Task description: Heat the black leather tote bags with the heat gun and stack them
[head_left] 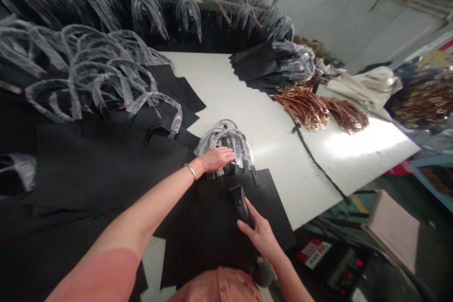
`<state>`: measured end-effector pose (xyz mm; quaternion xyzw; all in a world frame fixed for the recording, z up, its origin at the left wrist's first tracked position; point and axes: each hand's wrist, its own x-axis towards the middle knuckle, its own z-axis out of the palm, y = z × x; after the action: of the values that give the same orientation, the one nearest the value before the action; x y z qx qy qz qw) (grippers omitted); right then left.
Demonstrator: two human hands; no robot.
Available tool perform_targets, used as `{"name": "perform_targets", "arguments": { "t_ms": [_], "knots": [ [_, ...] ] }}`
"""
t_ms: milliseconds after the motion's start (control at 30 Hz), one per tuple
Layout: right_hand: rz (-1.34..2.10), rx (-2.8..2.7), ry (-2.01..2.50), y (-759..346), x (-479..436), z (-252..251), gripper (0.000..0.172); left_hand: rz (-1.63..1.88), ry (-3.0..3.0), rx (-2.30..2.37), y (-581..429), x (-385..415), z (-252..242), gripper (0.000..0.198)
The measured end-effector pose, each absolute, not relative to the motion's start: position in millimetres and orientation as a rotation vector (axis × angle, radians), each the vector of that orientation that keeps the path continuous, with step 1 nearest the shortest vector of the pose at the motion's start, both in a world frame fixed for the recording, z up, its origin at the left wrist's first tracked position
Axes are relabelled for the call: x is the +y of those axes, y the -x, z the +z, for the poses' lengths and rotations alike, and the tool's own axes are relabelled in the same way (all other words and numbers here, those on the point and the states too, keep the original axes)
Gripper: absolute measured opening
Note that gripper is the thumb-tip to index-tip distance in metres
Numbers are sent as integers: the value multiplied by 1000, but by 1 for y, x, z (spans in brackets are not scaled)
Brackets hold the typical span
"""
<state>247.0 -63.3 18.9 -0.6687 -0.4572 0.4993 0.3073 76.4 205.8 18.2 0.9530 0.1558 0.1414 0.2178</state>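
My left hand (pixel 218 158) lies flat, fingers together, on the plastic-wrapped handles (pixel 226 141) of a black bag panel (pixel 230 226) on the white table (pixel 247 104). A silver bangle sits on that wrist. My right hand (pixel 261 233) grips the end of a black handheld tool (pixel 239 203) that rests on the bag panel, just below the handles. The panel lies on top of a stack of similar black pieces near the table's front edge.
Piles of black panels with wrapped handles (pixel 99 80) cover the left side. A further stack (pixel 269 66) sits at the back. Brown straps with gold clasps (pixel 314 108) lie to the right, with a thin black strap (pixel 318 165). A machine and box stand below right.
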Motion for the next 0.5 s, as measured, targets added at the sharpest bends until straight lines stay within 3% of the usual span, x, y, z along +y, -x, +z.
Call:
{"name": "perform_targets", "arguments": {
  "t_ms": [200,333,500],
  "knots": [
    [1311,-1133,1876,-251,-63,26,76,180,-2498,725,-68,169,48,20],
    [1389,-989,1904,-257,-66,47,76,191,-2060,965,-43,139,41,9],
    [1571,-973,1749,-253,-59,80,74,314,-1228,903,-26,99,14,38]
  ]
}}
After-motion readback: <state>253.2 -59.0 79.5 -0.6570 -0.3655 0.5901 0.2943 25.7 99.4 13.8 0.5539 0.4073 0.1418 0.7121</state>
